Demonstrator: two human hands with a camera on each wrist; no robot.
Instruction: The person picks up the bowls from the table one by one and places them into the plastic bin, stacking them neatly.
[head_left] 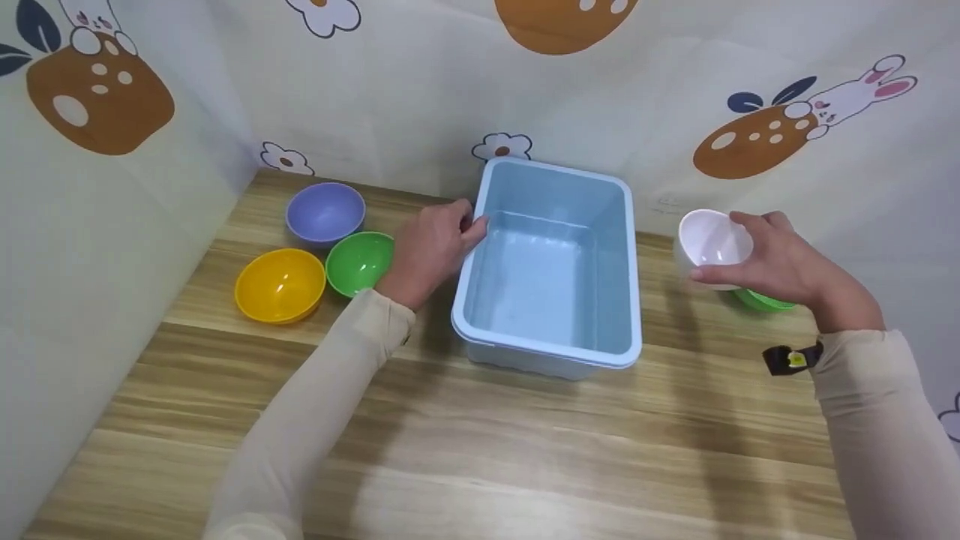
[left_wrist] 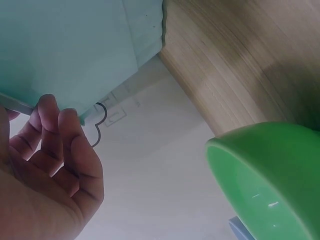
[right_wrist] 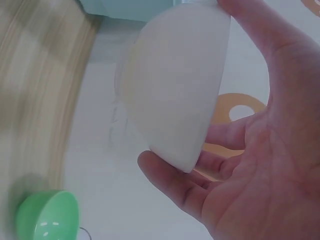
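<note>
A white bowl [head_left: 715,244] is held by my right hand [head_left: 780,266], thumb and fingers around its rim, raised over the table right of the light blue bin [head_left: 559,356]. The right wrist view shows the white bowl [right_wrist: 175,80] tilted, with fingertips of the right hand [right_wrist: 250,185] at its edge. My left hand [head_left: 431,247] pinches the bin's left rim. In the left wrist view, bent fingers of the left hand [left_wrist: 55,165] touch the wall of the bin [left_wrist: 65,50]. Partly hidden below my right hand is a green bowl [head_left: 765,301].
Left of the bin, a purple bowl [head_left: 325,214], a yellow bowl [head_left: 280,286] and another green bowl [head_left: 356,264] stand close together on the wooden table [head_left: 465,450]. My left wrist partly covers that green bowl. A printed wall covering [head_left: 397,97] rises behind the table.
</note>
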